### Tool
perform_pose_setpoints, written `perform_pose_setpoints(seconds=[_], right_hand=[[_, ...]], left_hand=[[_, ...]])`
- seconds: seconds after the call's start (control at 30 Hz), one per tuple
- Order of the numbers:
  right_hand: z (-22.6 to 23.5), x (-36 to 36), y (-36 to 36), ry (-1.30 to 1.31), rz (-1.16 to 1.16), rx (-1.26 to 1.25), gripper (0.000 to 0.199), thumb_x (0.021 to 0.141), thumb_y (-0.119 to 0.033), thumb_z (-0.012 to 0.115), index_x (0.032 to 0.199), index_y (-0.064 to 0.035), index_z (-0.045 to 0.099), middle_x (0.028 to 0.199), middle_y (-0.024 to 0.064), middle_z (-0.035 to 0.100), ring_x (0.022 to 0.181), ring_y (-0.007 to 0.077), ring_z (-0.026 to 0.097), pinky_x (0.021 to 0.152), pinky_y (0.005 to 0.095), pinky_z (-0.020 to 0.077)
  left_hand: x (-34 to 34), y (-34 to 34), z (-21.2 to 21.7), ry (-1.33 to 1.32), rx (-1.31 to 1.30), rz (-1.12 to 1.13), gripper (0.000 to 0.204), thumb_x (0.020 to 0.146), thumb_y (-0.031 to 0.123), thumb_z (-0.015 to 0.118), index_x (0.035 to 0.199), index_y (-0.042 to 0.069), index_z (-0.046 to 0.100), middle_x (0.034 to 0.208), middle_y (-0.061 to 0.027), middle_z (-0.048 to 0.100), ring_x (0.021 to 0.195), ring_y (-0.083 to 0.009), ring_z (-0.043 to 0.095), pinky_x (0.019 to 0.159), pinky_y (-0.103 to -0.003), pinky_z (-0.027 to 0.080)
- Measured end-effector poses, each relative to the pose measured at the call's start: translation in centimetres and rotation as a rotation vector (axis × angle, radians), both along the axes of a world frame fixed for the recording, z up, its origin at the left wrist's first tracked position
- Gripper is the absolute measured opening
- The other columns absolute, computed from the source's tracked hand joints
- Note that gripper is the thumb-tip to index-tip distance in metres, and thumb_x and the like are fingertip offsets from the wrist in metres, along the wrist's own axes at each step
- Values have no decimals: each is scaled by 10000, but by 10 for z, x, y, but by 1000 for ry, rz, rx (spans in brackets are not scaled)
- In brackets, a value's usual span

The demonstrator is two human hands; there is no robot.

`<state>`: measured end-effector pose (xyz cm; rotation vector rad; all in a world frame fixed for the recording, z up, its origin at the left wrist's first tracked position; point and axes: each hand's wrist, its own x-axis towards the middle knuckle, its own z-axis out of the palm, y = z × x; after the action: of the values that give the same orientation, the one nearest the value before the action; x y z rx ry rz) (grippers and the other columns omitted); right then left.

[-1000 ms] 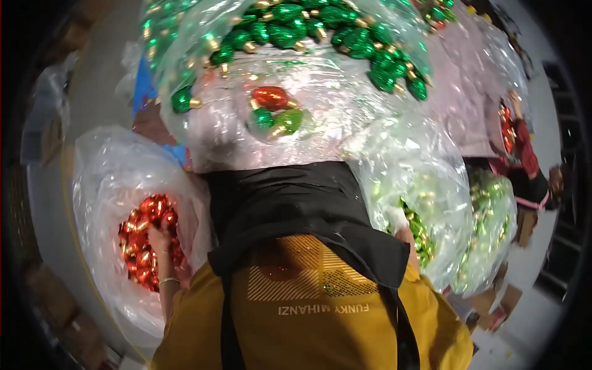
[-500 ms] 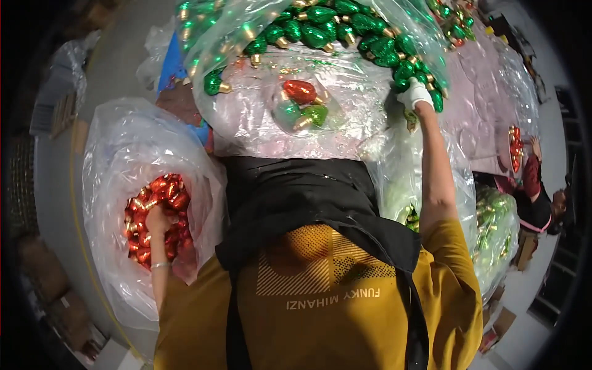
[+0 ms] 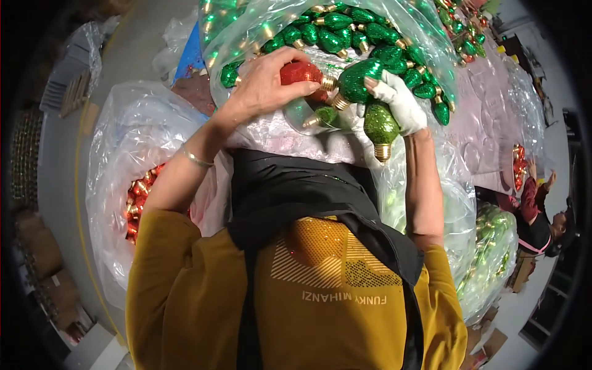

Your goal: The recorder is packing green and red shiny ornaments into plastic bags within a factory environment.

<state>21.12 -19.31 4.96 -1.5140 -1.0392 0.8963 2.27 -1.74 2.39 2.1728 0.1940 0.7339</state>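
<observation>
Over the work surface, my bare left hand [image 3: 262, 85] grips a glittery red bulb ornament [image 3: 299, 73], its gold cap pointing right. My white-gloved right hand [image 3: 405, 108] holds two more bulb ornaments together: a dark green one [image 3: 359, 80] with its cap tilted down-left, and a lime green one [image 3: 381, 125] hanging cap down. The red and dark green ornaments nearly meet. Beneath them lies a clear plastic pack [image 3: 301, 110] with a lime green bulb ornament [image 3: 325, 115] in it; my hands and ornaments hide part of its contents.
Many dark green bulb ornaments [image 3: 336, 38] spill from a clear bag at the back. A plastic bag [image 3: 114, 166] of red ornaments stands left, bags of lime ones [image 3: 490, 246] at right. At far right a person [image 3: 535, 216] works beside a pink-covered table [image 3: 487, 117].
My left hand has come up from the red-ornament bag with a red bulb ornament. My right hand has moved from the green pile toward the middle, bringing dark green and lime green ornaments.
</observation>
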Motion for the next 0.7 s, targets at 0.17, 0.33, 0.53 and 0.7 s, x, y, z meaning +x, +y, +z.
perform_pose_setpoints(seconds=[0.17,0.33,0.53,0.7], right_hand=[[17,-1,4,-58,132,-207,346,842,-252,656,1053,15,589,857,42,617,737,96,553,668,281,468],[20,5,14,-255,213,-382,438,806,-285,695,1113,5,583,913,105,634,832,148,577,717,303,475],[11,2,27,-681,153,-276,520,768,-347,720,1129,2,585,959,166,647,860,205,600,764,323,477],[10,-1,35,-614,410,-248,476,770,-316,716,1111,-5,602,961,160,660,861,193,619,795,329,481]], left_hand=[[31,7,2,339,162,-208,466,723,255,756,1086,21,579,918,-141,635,888,-291,618,800,-367,475],[41,12,-1,743,303,-440,521,685,290,778,1098,40,582,941,-160,633,888,-324,610,770,-382,475],[54,-6,2,944,436,-638,550,683,254,768,1147,44,562,944,-165,634,921,-332,599,803,-391,466],[55,12,-28,872,518,-643,513,721,190,733,1180,55,548,889,-188,629,895,-345,600,785,-404,465]])
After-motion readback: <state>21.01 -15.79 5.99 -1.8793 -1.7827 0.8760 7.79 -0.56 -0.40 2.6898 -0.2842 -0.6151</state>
